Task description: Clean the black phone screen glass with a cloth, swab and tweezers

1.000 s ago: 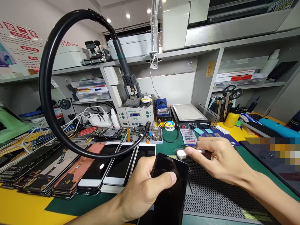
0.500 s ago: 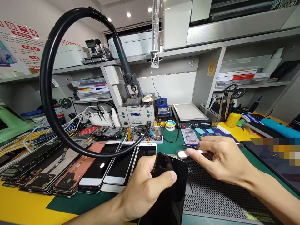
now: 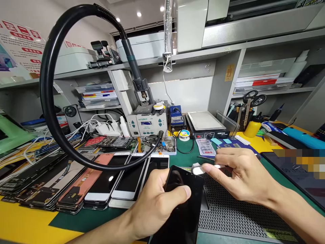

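Note:
My left hand (image 3: 162, 203) is closed round a black smartphone (image 3: 184, 206), the thumb lying across its dark screen. The phone's lower end runs out of the picture at the bottom. In my right hand (image 3: 240, 174) a small white brush (image 3: 199, 170) is pinched between thumb and fingers, its greyish bristles turned away from me. The brush head is at the phone's top right corner; whether the bristles touch the edge is hard to see. Under both hands lies a grey perforated mat (image 3: 228, 210).
Stacks of phones and screens (image 3: 99, 183) line the left side below a looping black hose (image 3: 47, 84). Behind stand a hot-air station (image 3: 147, 123), a parts tray (image 3: 172, 152) and a heating plate (image 3: 207, 122). A dark tablet (image 3: 291, 176) lies at right, near a yellow bottle (image 3: 252, 128).
The white brush has shifted slightly right and down, closer against the phone's top corner. My left hand and the phone have hardly moved.

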Demonstrator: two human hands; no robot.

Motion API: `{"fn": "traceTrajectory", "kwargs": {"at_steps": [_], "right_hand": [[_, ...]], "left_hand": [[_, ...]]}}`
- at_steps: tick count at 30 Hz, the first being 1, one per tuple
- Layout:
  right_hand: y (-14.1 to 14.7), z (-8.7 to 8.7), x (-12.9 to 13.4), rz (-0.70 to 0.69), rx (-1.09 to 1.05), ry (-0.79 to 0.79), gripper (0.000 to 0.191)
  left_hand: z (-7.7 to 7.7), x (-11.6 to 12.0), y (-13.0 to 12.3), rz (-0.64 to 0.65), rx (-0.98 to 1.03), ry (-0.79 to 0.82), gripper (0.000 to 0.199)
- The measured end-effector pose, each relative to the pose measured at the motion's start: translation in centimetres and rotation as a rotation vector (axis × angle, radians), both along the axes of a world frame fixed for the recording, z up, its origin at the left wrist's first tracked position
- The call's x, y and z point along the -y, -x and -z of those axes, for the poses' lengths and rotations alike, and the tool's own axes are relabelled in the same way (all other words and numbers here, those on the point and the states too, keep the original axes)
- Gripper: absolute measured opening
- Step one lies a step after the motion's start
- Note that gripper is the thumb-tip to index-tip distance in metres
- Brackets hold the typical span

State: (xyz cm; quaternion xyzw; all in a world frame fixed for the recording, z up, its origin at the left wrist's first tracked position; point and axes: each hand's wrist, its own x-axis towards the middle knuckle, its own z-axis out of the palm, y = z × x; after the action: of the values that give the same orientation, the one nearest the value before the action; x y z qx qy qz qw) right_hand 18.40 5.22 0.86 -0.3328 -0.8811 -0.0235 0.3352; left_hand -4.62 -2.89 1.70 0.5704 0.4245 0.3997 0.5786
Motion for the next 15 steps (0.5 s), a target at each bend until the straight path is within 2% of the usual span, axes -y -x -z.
{"fn": "traceTrajectory", "kwargs": {"at_steps": [4, 7, 10, 13, 15], "right_hand": [[0.16, -0.18, 0.17, 0.029, -0.017, 0.044, 0.057], [0.34, -0.46, 0.50, -0.011, -0.096, 0.152, 0.056], [0.41, -0.40, 0.63, -0.057, -0.062, 0.207, 0.056], [0.31, -0.01, 0.39, -0.058, -0.012, 0.188, 0.057], [0.18, 0.21, 0.15, -0.012, -0.012, 0.140, 0.058]], "left_hand": [[-0.04, 0.11, -0.02, -0.015, 0.007, 0.028, 0.014], [-0.18, 0.02, -0.11, -0.021, 0.018, 0.002, 0.011], [-0.21, -0.08, -0.14, -0.021, 0.034, -0.016, 0.009], [-0.03, -0.16, -0.06, -0.019, 0.022, -0.017, 0.010], [0.07, -0.23, -0.01, -0.012, 0.006, -0.011, 0.010]]}}
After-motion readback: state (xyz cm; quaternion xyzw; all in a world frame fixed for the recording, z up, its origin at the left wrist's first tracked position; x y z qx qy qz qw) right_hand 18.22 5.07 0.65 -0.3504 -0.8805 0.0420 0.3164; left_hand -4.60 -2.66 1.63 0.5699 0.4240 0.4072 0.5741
